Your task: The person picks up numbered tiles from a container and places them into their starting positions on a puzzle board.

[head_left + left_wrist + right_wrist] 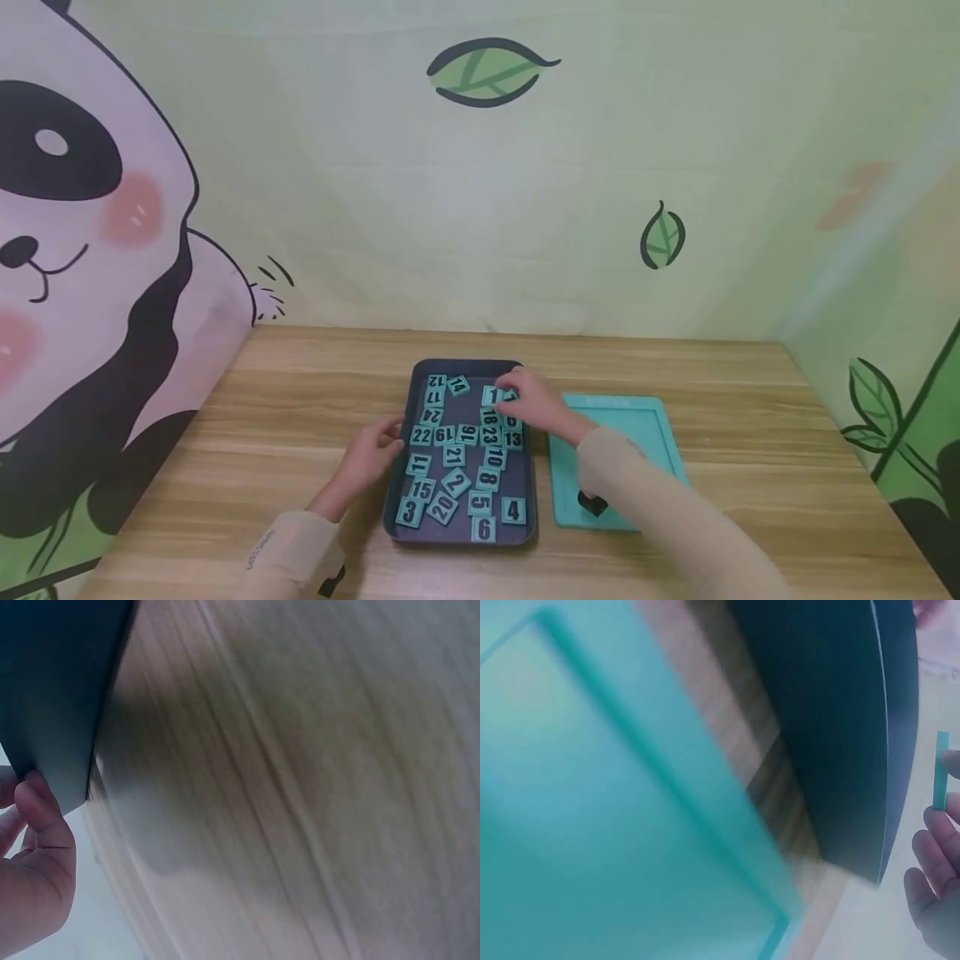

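Observation:
A dark blue tray holds several loose teal tiles with black numbers. My left hand grips its left rim; in the left wrist view, the thumb lies against the tray's outer wall. Over the tray's far right part, my right hand pinches one thin number tile by its edges, shown edge-on in the right wrist view and raised above the rim. In the head view the fingers partly cover some tiles beneath.
A teal rectangular frame board with a raised border lies just right of the tray, partly under my right forearm. Both rest on a wooden table. Behind rises a wall cloth printed with a panda and leaves.

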Motion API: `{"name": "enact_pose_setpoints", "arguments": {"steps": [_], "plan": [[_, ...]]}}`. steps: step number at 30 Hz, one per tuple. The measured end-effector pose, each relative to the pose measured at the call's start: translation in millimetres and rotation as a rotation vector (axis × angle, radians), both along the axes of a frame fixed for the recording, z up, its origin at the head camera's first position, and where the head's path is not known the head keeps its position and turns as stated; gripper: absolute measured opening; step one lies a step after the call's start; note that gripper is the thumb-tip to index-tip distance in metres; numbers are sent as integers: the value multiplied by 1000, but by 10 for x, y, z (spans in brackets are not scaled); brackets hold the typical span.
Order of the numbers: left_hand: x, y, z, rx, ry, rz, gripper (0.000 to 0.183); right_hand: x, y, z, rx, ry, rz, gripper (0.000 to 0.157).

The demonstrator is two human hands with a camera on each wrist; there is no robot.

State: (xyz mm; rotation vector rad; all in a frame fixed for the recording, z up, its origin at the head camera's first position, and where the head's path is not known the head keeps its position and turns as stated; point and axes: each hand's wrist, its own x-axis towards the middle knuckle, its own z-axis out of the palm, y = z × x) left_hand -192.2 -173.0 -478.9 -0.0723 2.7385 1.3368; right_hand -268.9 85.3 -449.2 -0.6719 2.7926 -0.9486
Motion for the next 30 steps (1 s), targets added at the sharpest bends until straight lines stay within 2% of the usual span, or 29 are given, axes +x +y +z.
{"name": "enact_pose_setpoints", "arguments": {"steps": [5,10,22,30], "plan": [[-13,-8,-23,12,12,11,41,-25,281,-27,-66,-47,-93,34],[-16,-19,-37,34,14,25,40,-59,547,-102,-93,-39,-119,36],[-55,-77,-141,171,-11,44,40,-63,890,-309,0,-30,-169,34],[-66,-61,-168,190,-11,66,39,-55,981,-399,22,-20,-173,31]]}}
